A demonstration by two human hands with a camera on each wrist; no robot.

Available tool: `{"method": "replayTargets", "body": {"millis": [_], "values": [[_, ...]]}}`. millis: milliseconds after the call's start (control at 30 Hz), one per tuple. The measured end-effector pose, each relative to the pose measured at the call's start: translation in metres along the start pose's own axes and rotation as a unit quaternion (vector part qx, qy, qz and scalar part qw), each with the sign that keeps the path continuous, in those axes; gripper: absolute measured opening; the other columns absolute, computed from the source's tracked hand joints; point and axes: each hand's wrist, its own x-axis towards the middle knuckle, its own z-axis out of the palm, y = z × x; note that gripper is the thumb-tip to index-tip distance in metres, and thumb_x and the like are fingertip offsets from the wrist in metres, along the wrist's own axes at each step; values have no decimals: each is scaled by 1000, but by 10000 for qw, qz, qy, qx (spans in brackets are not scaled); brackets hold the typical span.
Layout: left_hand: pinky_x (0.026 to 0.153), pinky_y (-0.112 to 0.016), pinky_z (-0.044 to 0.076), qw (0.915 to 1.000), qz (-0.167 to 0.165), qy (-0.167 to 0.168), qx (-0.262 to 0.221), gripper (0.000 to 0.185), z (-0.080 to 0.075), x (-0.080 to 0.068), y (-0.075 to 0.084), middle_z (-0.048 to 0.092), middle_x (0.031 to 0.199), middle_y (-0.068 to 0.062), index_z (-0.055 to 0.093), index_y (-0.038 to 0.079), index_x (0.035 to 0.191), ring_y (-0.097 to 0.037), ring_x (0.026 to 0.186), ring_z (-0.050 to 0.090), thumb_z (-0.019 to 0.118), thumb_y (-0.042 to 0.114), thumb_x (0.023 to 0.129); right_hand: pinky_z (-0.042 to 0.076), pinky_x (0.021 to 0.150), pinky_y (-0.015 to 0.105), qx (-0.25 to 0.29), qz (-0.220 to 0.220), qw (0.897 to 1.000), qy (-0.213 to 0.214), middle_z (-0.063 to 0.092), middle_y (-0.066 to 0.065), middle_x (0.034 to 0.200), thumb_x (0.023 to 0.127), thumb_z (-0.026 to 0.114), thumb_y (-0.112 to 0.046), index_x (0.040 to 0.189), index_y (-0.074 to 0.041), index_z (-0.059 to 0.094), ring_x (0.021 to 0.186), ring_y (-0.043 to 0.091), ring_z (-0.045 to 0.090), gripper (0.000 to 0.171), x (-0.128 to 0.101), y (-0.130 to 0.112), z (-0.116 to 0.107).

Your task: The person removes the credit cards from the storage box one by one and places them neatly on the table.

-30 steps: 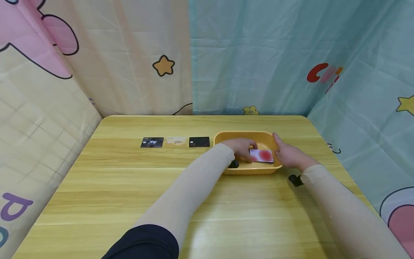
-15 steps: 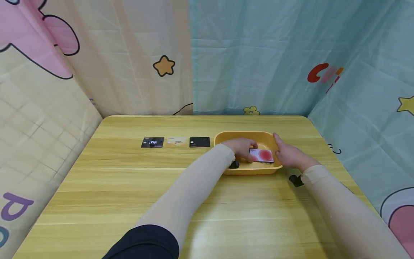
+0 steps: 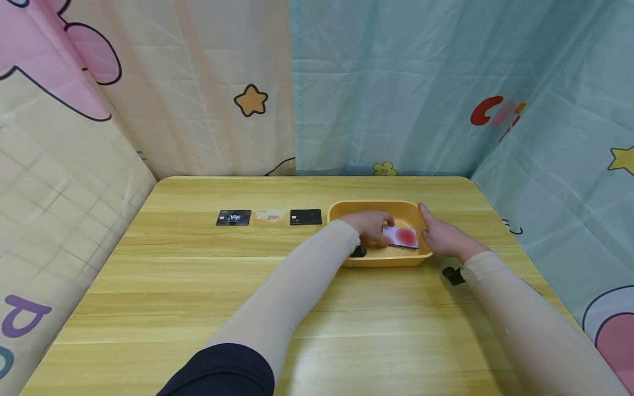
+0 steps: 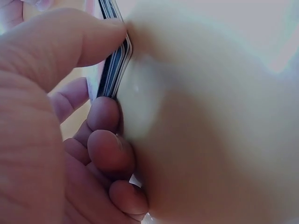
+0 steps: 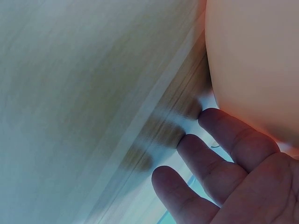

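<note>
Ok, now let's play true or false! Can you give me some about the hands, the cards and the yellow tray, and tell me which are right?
1. Three cards lie in a row on the table. True.
2. The row is to the right of the tray. False: it is to the left of the tray.
3. The left hand holds a stack of cards. True.
4. The middle card of the row is black. False: it is pale gold.
5. The right hand is at the tray's right end. True.
6. The stack shows a green star. False: it shows a round red shape.
</note>
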Motion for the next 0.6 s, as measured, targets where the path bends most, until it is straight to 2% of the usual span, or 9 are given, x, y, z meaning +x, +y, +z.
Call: {"method": "replayTargets", "body": {"millis": [200, 433, 600], "values": [[90, -27, 48, 9999, 35, 93, -28, 51, 1, 2, -2, 63, 122, 4, 58, 26, 138, -16, 107, 60, 78, 37, 92, 49, 106, 62, 44, 43, 10000, -18, 40, 45, 151, 108, 39, -13, 163, 9, -5, 106, 40, 65, 74, 0, -1, -1], [89, -26, 47, 9994, 144, 222, -236, 52, 0, 3, -3, 64, 123, 3, 59, 20, 141, -17, 106, 59, 76, 31, 93, 45, 111, 64, 76, -13, 10000, -15, 38, 45, 153, 109, 39, -13, 163, 10, -6, 116, 44, 64, 74, 0, -1, -1], [90, -26, 47, 9990, 213, 276, -279, 53, 0, 5, -3, 64, 123, 2, 60, 16, 141, -17, 106, 59, 76, 29, 92, 46, 110, 63, 78, -24, 10000, -19, 40, 45, 152, 109, 39, -13, 163, 10, -5, 113, 43, 64, 74, 0, 0, -1]]}}
